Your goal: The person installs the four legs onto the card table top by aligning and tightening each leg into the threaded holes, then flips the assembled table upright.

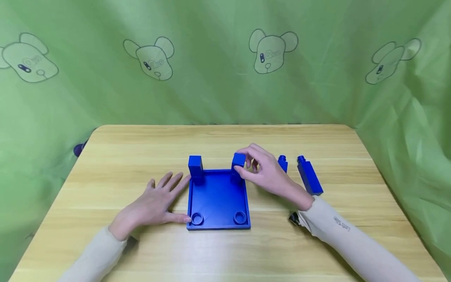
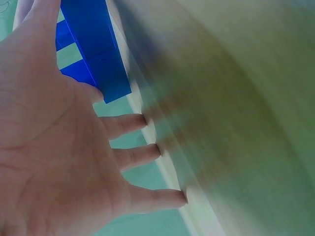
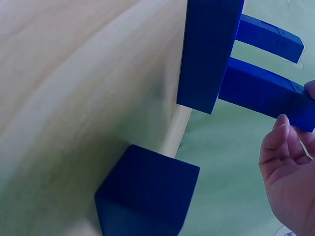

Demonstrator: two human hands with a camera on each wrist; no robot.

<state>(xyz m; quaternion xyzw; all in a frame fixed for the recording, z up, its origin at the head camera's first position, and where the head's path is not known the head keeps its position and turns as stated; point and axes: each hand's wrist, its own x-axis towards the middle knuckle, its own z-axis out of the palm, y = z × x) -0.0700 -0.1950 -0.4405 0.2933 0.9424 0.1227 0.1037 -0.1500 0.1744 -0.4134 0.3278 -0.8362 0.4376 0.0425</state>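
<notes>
The right hand [image 1: 262, 168] pinches the upper end of the far-right blue post [image 1: 239, 159] between thumb and curled fingers; that post stands at the far-right corner of the square blue base [image 1: 218, 199]. The left hand [image 1: 156, 205] lies with fingers spread wide, gripping nothing, its thumb and index finger at the base's left edge. The far-left blue post [image 1: 195, 166] stands upright. Two loose blue posts [image 1: 310, 178] (one partly hidden by the right arm) lie right of the base on the wooden table [image 1: 141, 152].
</notes>
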